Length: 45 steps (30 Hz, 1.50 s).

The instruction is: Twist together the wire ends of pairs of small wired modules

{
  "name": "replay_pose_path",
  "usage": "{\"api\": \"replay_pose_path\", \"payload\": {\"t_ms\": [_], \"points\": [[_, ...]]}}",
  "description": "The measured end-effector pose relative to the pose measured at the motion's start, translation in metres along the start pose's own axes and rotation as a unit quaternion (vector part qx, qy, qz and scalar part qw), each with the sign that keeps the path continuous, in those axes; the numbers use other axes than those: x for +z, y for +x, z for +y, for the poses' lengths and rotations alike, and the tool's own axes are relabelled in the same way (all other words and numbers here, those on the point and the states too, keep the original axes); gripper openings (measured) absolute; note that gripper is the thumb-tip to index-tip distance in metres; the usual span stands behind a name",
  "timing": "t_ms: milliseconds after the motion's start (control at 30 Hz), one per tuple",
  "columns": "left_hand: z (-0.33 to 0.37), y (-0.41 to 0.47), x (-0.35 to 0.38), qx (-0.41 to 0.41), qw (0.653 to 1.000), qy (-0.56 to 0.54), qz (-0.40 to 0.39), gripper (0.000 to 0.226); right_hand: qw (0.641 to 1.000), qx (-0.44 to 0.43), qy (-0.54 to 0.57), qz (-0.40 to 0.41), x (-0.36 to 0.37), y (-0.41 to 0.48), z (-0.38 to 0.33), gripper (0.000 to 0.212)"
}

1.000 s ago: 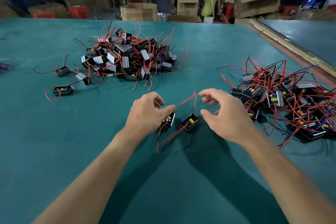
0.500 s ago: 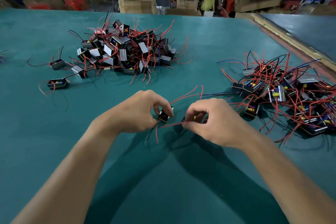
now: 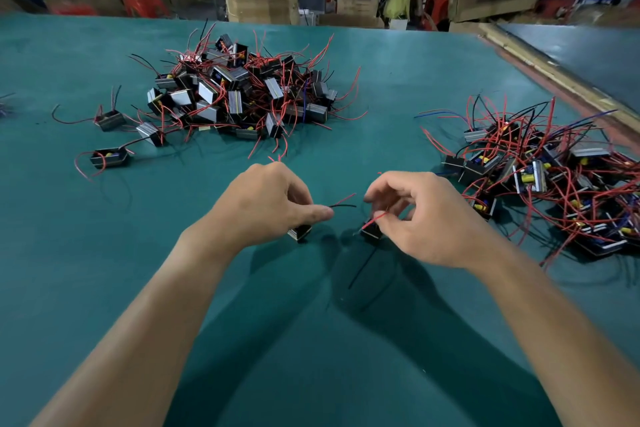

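My left hand (image 3: 270, 204) pinches a red and a black wire (image 3: 343, 203) whose ends stick out to the right; below it a small black module (image 3: 300, 231) hangs just over the green table (image 3: 242, 322). My right hand (image 3: 422, 215) pinches a red wire (image 3: 374, 220) of a second black module (image 3: 371, 232), which sits half under its fingers. From that module a black wire (image 3: 362, 269) trails down toward me. The two modules are a short gap apart.
A heap of loose modules with red wires (image 3: 242, 94) lies at the back centre, with three strays (image 3: 110, 158) to its left. A tangled pile of modules (image 3: 547, 177) lies at the right. A second table (image 3: 588, 52) adjoins at the far right; cardboard boxes (image 3: 261, 5) and people stand behind.
Both hands have shifted their grip from the module bodies to the wires. The long red wires that arched between the hands are now gathered in the fingers, and the view has tilted down slightly.
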<state>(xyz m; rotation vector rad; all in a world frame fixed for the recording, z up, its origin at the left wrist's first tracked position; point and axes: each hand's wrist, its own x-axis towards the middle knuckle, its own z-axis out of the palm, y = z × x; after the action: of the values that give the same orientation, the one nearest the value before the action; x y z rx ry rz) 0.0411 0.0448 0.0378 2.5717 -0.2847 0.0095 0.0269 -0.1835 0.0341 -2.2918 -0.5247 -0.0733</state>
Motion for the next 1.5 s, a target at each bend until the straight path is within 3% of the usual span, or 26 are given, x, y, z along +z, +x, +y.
{"api": "replay_pose_path", "payload": {"t_ms": [333,467,567,867,1000,1267,1400,1500], "points": [[0.007,-0.001,0.008,0.025,0.999,0.001,0.031,0.030,1.000,-0.019,-0.007,-0.023,-0.005,-0.004,-0.005,0.007],[0.006,-0.001,0.008,0.027,0.999,-0.017,0.040,0.006,1.000,-0.021,0.005,0.000,-0.004,-0.002,-0.001,0.015],[0.006,-0.002,0.010,0.030,0.998,-0.041,0.037,0.020,1.000,-0.021,0.016,0.002,-0.003,-0.001,0.000,0.016],[0.007,-0.002,0.012,0.051,0.998,-0.005,0.028,0.027,0.993,-0.046,0.097,0.048,-0.006,-0.001,-0.007,0.005],[0.012,-0.003,0.013,0.075,0.996,-0.029,0.034,0.038,0.993,-0.050,0.108,-0.002,-0.006,-0.003,-0.008,0.009],[0.013,-0.001,0.024,0.131,0.989,-0.028,0.057,0.015,0.993,-0.077,0.028,-0.080,-0.005,-0.008,-0.012,0.032],[0.014,0.000,0.028,0.130,0.989,-0.019,0.066,0.004,0.995,-0.072,0.002,-0.075,0.002,-0.007,-0.012,0.016],[0.016,0.000,0.029,0.122,0.989,-0.034,0.075,0.011,0.996,-0.072,-0.003,-0.043,0.005,-0.005,-0.010,0.009]]}}
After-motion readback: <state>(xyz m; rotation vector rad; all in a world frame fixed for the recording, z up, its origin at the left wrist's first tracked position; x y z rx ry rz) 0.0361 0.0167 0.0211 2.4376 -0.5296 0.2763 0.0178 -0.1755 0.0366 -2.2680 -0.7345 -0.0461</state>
